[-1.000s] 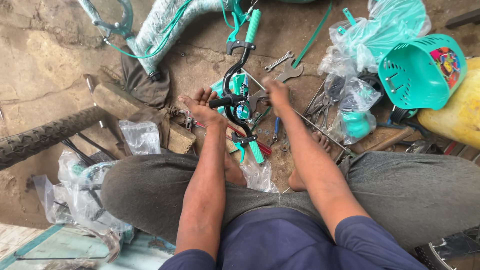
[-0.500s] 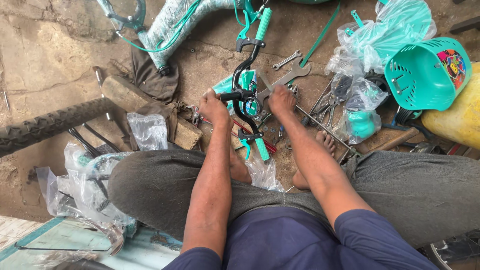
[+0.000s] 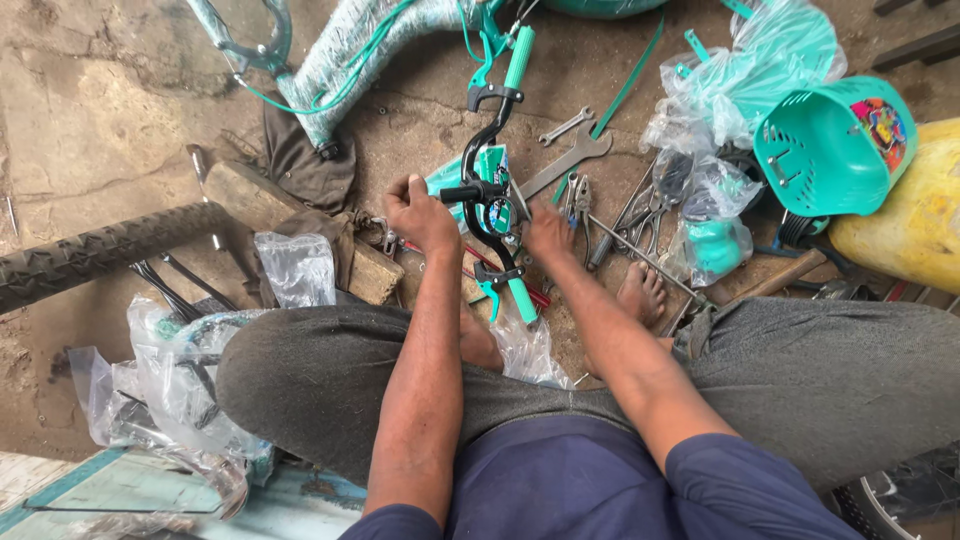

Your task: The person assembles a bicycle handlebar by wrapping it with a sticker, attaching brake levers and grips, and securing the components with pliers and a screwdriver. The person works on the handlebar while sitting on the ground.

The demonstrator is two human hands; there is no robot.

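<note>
1. Left hand (image 3: 420,212) clenched on handlebar (image 3: 490,195), at its black stem end.
2. Right hand (image 3: 548,232) just right of handlebar, touching it; grip there not clear.
3. Handlebar on ground between both hands, long axis running away from body, one teal grip (image 3: 519,57) far, other near.

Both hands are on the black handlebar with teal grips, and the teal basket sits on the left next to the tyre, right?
Not quite. In the head view both hands, left hand and right hand, are at the handlebar, but the teal basket sits on the right beside the yellow container, not by the tyre.
</note>
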